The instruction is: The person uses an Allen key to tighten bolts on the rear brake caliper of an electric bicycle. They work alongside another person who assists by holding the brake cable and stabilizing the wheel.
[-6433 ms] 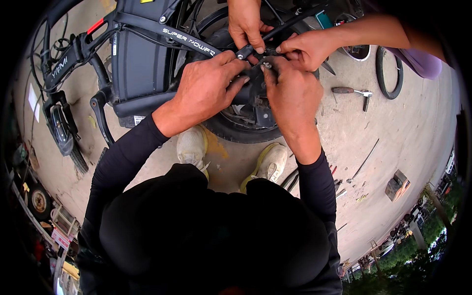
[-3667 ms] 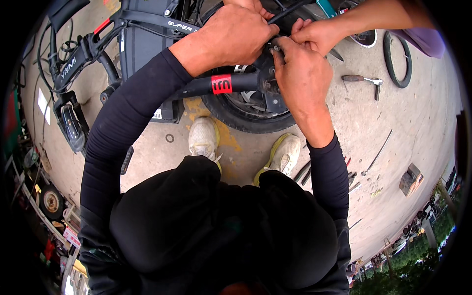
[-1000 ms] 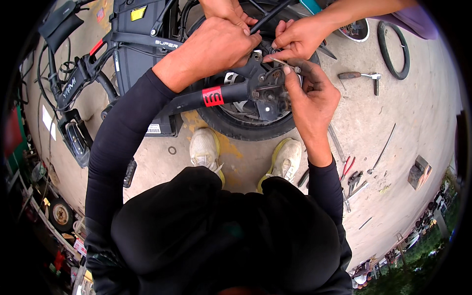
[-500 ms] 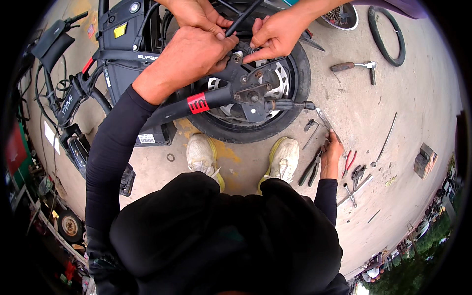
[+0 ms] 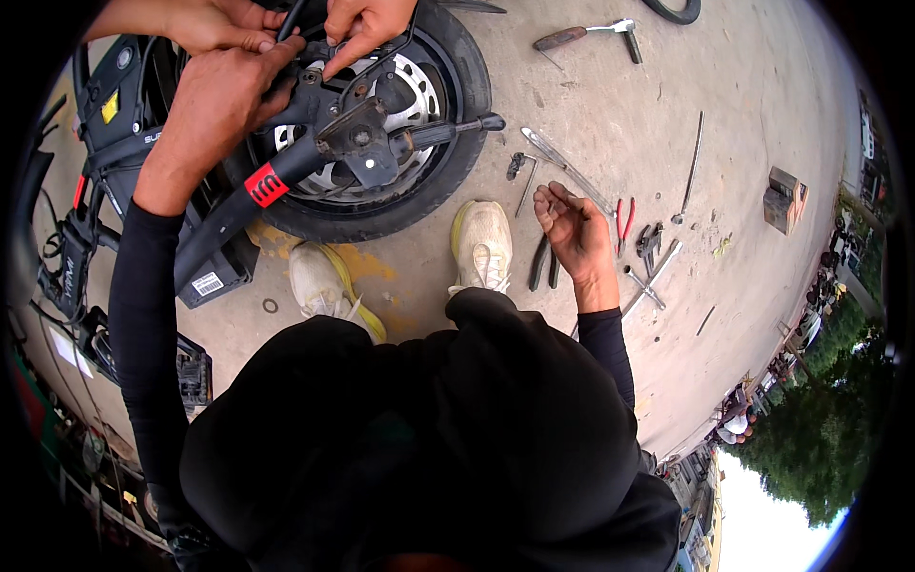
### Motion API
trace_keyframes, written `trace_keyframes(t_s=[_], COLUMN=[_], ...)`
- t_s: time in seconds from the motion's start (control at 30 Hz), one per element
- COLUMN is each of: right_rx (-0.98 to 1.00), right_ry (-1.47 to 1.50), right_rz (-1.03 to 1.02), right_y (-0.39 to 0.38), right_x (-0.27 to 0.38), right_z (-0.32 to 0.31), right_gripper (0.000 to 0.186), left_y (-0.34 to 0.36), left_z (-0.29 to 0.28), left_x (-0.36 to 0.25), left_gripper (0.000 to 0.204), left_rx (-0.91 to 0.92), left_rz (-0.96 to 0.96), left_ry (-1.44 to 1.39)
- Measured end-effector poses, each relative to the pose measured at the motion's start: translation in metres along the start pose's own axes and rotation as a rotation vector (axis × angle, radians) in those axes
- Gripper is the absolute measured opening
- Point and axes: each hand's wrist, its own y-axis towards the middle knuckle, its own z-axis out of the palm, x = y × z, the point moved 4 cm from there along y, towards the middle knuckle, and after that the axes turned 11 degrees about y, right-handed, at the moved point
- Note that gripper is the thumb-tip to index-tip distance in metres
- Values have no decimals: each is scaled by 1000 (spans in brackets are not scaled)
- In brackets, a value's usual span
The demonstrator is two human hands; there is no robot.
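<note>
My left hand point(image 5: 219, 119) is closed at a black tube point(image 5: 292, 21) above the wheel, its fingertips partly hidden. Two hands of another person reach in beside it: one point(image 5: 214, 24) at the tube, the other point(image 5: 357, 29) pointing a finger onto the bracket point(image 5: 367, 143) over the brake disc. A black-handled part point(image 5: 438, 133) sticks out rightward from that bracket. My right hand point(image 5: 572, 229) is palm up below the wheel, fingers loosely curled and apart, with nothing visible in it. Around it lie a long silver spanner point(image 5: 562, 167), red-handled pliers point(image 5: 624, 224) and black-handled pliers point(image 5: 540, 262).
The tilted bike frame point(image 5: 105, 143) and tyre point(image 5: 448, 181) fill the upper left. My shoes point(image 5: 481, 243) stand below the wheel. On the floor at right are a ratchet tool point(image 5: 562, 36), a cross wrench point(image 5: 648, 291), a rod point(image 5: 691, 162) and a small box point(image 5: 783, 200).
My right hand left the bracket, took hold of the long spanner, and has let it go onto the floor. The view has swung right. My left hand stays at the tube.
</note>
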Motion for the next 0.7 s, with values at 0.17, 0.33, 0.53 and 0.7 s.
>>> trace_keyframes(t_s=[0.17,0.33,0.53,0.7], right_rx=[229,379,571,709], right_ry=[-324,-473,-741,-1050], right_rz=[-64,8,36,-265], right_y=[-33,-52,-52,-29], right_x=[-16,-51,-96,-114], right_z=[95,170,245,292], right_gripper=[37,41,44,30], left_y=[3,-3,-7,-3], left_z=[10,1,5,9], left_x=[2,-1,-1,0], left_gripper=[44,38,42,34], left_rx=[-26,-181,-169,-180], left_rz=[19,55,34,7], left_ry=[5,9,73,29])
